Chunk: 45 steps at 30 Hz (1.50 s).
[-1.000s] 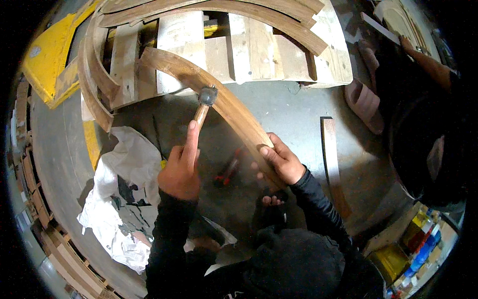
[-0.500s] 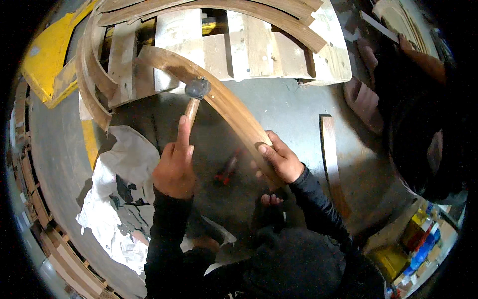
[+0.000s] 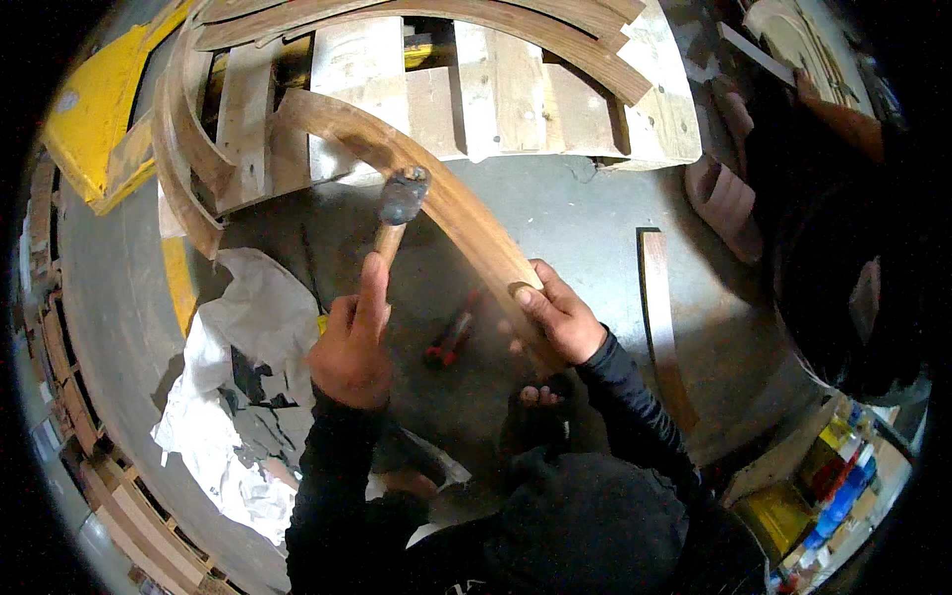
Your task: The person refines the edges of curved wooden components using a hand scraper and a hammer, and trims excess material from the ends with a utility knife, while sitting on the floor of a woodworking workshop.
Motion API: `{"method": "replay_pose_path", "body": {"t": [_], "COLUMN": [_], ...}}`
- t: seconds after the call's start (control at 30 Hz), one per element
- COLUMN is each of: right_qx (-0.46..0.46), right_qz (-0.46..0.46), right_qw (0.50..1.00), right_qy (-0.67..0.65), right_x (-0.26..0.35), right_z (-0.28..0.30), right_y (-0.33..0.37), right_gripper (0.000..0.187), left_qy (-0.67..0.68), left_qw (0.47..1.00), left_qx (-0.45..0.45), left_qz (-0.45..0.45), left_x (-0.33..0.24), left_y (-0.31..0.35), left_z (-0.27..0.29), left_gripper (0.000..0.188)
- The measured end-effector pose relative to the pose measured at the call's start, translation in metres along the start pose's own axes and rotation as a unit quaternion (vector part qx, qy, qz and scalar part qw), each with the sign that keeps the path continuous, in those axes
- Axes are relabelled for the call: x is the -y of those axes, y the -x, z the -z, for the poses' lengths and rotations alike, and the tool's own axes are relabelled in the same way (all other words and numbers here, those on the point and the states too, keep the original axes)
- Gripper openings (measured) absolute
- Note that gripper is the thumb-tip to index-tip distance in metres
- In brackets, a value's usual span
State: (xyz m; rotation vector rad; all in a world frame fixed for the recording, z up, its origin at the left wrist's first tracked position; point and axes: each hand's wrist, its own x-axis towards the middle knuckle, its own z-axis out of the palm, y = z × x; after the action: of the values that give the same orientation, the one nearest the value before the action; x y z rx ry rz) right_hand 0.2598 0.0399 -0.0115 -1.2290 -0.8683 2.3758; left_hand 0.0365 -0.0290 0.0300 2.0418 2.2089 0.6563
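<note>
My left hand [image 3: 352, 342] is wrapped round the wooden handle of a hammer [image 3: 405, 196], index finger stretched along the handle. The dark metal head is over the near edge of a curved wooden strip [image 3: 456, 220]; whether it touches the wood I cannot tell. In my right hand [image 3: 563, 315] I grip the strip near its lower end, thumb on top. Its far end lies over the edge of a slatted wooden pallet [image 3: 496, 99], and the strip slants down toward me.
More curved wooden strips [image 3: 585, 59] lie on the pallet; others [image 3: 188, 149] lean at its left. A single strip [image 3: 659, 317] lies on the floor at right. White crumpled sacking [image 3: 223, 397] is at left, a red-and-black tool [image 3: 451, 337] below. Another person [image 3: 833, 218] is at far right.
The hammer head has tilted and shifted slightly right and nearer to me; my left hand has moved down a little. My right hand and the curved strip stay in place.
</note>
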Motion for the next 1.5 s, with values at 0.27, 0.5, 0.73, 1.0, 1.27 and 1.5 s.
{"method": "replay_pose_path", "body": {"t": [0.27, 0.5, 0.73, 1.0, 1.27, 1.5], "right_qx": [0.007, 0.010, 0.008, 0.006, -0.008, 0.002], "right_qz": [0.002, 0.014, 0.009, -0.008, -0.006, -0.001], "right_qw": [1.000, 1.000, 1.000, 1.000, 1.000, 1.000], "right_qy": [0.013, 0.002, 0.009, 0.007, -0.007, -0.003], "right_x": [-0.001, -0.003, -0.007, -0.003, -0.007, -0.009], "right_z": [0.001, 0.000, 0.003, -0.003, 0.000, 0.000], "right_y": [0.000, 0.000, -0.003, -0.001, -0.002, -0.004], "right_gripper": [0.048, 0.048, 0.046, 0.045, 0.042, 0.043], "left_qy": [0.012, -0.035, -0.015, -0.065, -0.057, 0.122], "left_qw": [1.000, 0.998, 0.994, 0.989, 0.973, 0.992], "left_qx": [0.007, 0.042, 0.082, 0.133, 0.190, 0.001], "left_qz": [0.013, 0.007, -0.065, -0.016, -0.117, -0.016], "left_x": [0.005, 0.012, -0.003, 0.025, 0.013, 0.009], "left_y": [-0.004, -0.010, -0.002, -0.004, -0.008, -0.019], "left_z": [0.004, -0.008, 0.014, 0.012, 0.012, 0.003], "left_gripper": [0.061, 0.056, 0.057, 0.065, 0.062, 0.043]}}
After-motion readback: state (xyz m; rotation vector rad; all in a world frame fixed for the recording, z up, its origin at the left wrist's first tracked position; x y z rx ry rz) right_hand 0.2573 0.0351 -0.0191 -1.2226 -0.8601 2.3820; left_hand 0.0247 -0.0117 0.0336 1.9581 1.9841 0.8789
